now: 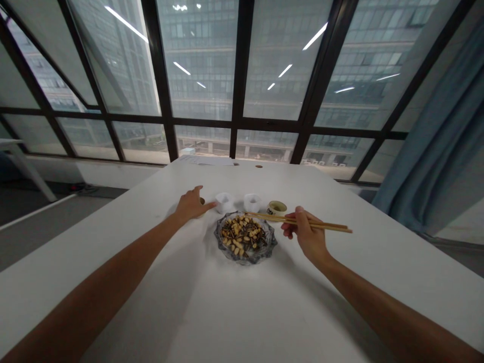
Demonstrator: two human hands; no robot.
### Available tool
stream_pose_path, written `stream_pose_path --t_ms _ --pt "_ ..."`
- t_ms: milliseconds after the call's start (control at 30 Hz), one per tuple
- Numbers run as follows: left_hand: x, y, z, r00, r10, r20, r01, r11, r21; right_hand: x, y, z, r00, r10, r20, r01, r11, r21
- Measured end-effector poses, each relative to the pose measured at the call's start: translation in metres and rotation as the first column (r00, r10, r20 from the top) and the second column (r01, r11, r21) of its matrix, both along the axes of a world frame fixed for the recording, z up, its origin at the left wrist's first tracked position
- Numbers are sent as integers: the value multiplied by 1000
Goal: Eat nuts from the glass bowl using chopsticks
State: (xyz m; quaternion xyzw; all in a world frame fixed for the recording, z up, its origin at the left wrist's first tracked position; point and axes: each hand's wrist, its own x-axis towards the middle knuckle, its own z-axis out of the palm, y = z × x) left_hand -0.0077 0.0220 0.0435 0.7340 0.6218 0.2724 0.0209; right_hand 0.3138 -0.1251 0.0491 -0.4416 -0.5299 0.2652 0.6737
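Observation:
My left hand (190, 204) is beside a small cup (202, 200), its thumb and index finger stretched apart around it; most of the cup and the other fingers are hidden. My right hand (308, 232) is closed around a pair of wooden chopsticks (335, 227). Their tips point left over the far rim of a clear glass bowl (273, 245), with nothing visibly gripped between them. Mixed in the bowl are peanuts (236, 247) and dark striped seeds that look like sunflower seeds (260, 237). Behind it stand a white cup (224, 202), another white cup (252, 202) and a yellowish-green cup (277, 207) with dark lettering.
Everything stands on a long white table (234, 312). Sheets of paper (215, 161) and a small brown round thing (258, 166) lie at its far end. Beyond are dark-framed windows (242, 65). A blue curtain (434, 136) hangs at the right.

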Motion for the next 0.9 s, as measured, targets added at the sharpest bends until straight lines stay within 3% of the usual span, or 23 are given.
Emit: stream_pose_path --t_ms 100,300,367,533,600,700,800,900 --pt "27 2 10 986 -119 -120 120 993 6 -1 5 2 986 -2 -167 -11 997 -74" --pt "57 8 15 958 -248 -146 231 964 -129 4 7 0 987 -25 -161 15 998 -67" --pt "55 8 13 934 -328 -142 325 945 -43 5 7 0 987 -26 -158 18 998 -55" --pt "45 4 9 840 -511 -181 538 826 168 5 9 1 988 -28 -151 20 998 -52" --pt "44 4 8 840 -515 -169 540 823 177 5 9 0 988 -30 -149 22 998 -52" --pt "44 9 9 893 -435 -110 446 890 98 6 9 -1 988 -34 -149 27 999 -43" --pt "48 20 16 957 -281 -67 269 952 -149 9 12 -2 985 -50 -165 49 999 -15" --pt "63 29 25 963 -251 -98 204 916 -347 15 17 -1 975 -109 -195 115 993 21"
